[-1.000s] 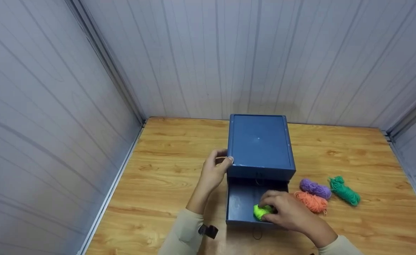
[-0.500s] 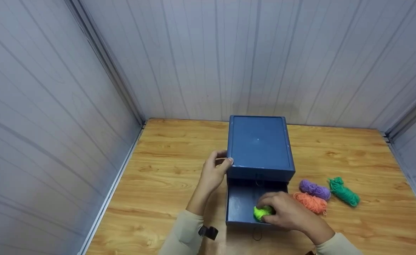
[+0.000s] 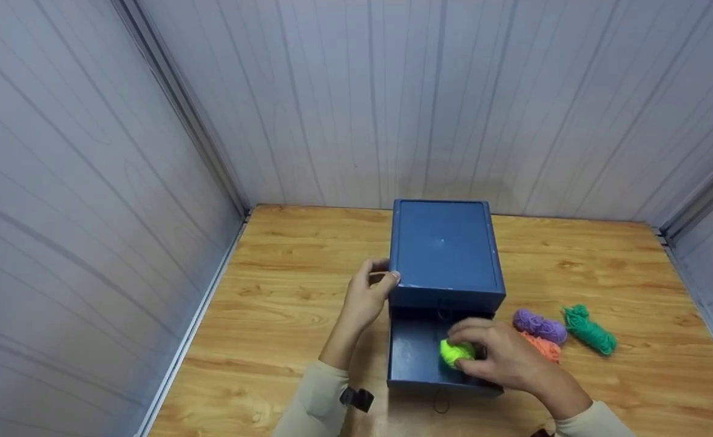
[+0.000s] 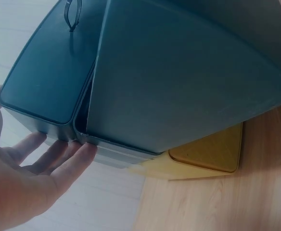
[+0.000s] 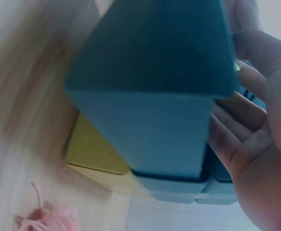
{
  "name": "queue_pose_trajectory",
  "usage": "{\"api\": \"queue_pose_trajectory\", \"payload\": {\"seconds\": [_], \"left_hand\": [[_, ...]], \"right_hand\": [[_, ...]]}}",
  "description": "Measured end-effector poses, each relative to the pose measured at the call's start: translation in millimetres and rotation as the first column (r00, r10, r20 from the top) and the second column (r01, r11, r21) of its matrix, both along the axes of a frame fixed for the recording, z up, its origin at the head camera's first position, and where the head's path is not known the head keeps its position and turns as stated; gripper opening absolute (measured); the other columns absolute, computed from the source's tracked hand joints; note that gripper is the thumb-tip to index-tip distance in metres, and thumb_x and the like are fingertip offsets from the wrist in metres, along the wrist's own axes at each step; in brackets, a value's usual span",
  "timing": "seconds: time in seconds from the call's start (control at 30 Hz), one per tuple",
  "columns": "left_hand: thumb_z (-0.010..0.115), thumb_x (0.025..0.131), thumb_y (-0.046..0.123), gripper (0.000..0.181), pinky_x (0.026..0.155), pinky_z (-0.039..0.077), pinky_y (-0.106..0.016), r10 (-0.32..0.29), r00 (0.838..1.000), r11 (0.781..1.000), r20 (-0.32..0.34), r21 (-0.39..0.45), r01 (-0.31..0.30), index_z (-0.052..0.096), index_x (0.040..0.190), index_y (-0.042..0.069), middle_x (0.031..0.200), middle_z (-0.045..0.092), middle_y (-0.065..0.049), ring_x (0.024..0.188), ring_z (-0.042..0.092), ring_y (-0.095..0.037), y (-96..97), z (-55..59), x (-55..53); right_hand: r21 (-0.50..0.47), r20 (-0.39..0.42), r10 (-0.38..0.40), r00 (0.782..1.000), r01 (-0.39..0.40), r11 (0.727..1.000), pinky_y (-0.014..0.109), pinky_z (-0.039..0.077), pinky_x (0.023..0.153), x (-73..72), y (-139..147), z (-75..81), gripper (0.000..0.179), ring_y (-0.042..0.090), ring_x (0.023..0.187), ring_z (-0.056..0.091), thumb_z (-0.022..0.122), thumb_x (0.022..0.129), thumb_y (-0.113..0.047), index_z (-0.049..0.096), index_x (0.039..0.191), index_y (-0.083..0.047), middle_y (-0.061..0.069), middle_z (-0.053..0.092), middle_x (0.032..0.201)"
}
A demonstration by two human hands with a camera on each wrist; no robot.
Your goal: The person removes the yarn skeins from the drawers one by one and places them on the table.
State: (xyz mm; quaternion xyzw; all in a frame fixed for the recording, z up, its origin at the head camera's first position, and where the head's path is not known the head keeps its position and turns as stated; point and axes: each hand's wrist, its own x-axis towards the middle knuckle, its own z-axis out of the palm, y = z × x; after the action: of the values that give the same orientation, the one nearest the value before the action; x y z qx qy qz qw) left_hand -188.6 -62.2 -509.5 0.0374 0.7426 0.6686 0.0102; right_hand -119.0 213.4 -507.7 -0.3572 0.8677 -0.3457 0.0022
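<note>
A blue drawer cabinet stands on the wooden table, with one drawer pulled out towards me. My left hand holds the cabinet's front left corner, thumb at the top edge and fingers along the side. In the left wrist view its fingertips touch the cabinet's side. Over the drawer's right half, my right hand grips a neon yellow-green skein of yarn between thumb and fingers. Only a sliver of that yarn shows in the right wrist view, mostly hidden behind the drawer and hand.
Right of the drawer lie a purple skein, a partly hidden orange skein and a green skein. Under the open drawer is a yellow section of the cabinet. Pale panel walls enclose the table.
My right hand has shifted slightly up and to the right, bringing the yellow-green yarn with it away from the drawer's front. The left hand has kept its place on the cabinet.
</note>
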Motion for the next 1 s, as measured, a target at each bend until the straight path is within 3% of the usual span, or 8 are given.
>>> {"api": "queue_pose_trajectory", "payload": {"seconds": [0.37, 0.7, 1.0], "left_hand": [[0.065, 0.097, 0.023, 0.046, 0.093, 0.058, -0.042, -0.033, 0.999, 0.998, 0.02, 0.053, 0.032, 0.056, 0.136, 0.0, 0.13, 0.061, -0.017, 0.117, 0.062, -0.028, 1.8, 3.6, 0.9], [0.069, 0.095, 0.022, 0.047, 0.095, 0.058, -0.042, -0.041, 0.999, 0.993, 0.008, 0.107, 0.04, 0.06, 0.135, -0.001, 0.129, 0.063, -0.018, 0.116, 0.064, -0.029, -3.6, 7.0, 0.3], [0.07, 0.095, 0.018, 0.044, 0.099, 0.055, -0.04, -0.038, 0.999, 0.992, -0.006, 0.117, 0.038, 0.061, 0.134, -0.002, 0.132, 0.063, -0.019, 0.118, 0.064, -0.03, -1.9, 6.7, 1.9]], "right_hand": [[-0.107, -0.087, -0.021, 0.996, 0.012, 0.994, 0.032, 0.06, 0.069, 6.8, 15.5, 18.3, 0.027, 0.011, 0.094, 0.069, 0.083, 0.083, -0.007, 0.076, 0.106, -0.019, 0.0, 0.074, 0.113], [-0.108, -0.07, -0.177, 0.982, 0.169, 0.98, 0.027, 0.06, 0.068, 8.3, 47.7, 20.6, 0.031, 0.009, 0.095, 0.069, 0.087, 0.081, -0.011, 0.077, 0.108, -0.023, 0.001, 0.074, 0.114], [-0.081, -0.021, -0.334, 0.942, 0.331, 0.94, 0.028, 0.061, 0.066, 10.8, 91.2, 7.4, 0.032, 0.003, 0.093, 0.069, 0.088, 0.08, -0.01, 0.078, 0.108, -0.021, 0.001, 0.074, 0.118]]}}
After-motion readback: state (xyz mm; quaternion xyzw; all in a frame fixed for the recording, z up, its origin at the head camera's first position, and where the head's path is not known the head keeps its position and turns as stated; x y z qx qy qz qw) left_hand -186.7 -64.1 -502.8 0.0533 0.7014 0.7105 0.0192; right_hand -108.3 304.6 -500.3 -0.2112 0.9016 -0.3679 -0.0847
